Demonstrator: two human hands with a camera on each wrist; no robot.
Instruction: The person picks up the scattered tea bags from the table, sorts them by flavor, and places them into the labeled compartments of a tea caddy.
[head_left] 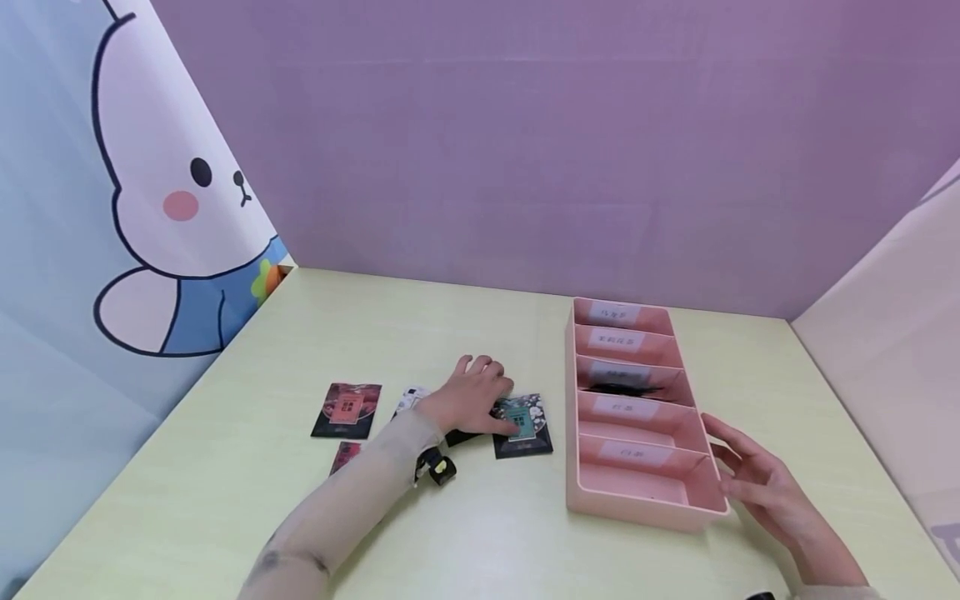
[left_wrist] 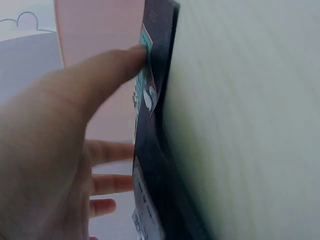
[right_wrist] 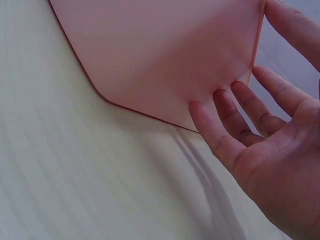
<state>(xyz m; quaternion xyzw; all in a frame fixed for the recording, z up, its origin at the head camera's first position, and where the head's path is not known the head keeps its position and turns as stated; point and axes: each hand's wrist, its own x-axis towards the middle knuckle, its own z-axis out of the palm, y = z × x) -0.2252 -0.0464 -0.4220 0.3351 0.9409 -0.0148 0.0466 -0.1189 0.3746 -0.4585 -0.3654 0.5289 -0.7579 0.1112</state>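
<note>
Green-labelled packet (head_left: 531, 427) lies below the head frame's centre, slightly right, under the thumb of the left hand (head_left: 468, 402), fingers spread, gripping nothing. Light, even pressure should prevent skidding. The right hand (head_left: 761, 483), loosely bent, touches the pink box (head_left: 637, 510).

On my head view I see a pale yellowish table (head_left: 480, 550) with faint grain. Behind it I observe a purple fabric backdrop (head_left: 487, 167), on which light creases are visible. On the left hangs a light blue printed cloth (head_left: 45, 250); it shows a white cartoon rabbit (head_left: 150, 225) with pink cheek and blue clothes. On the right I notice a whitish cloth (head_left: 900, 333), sloping upward.
</note>
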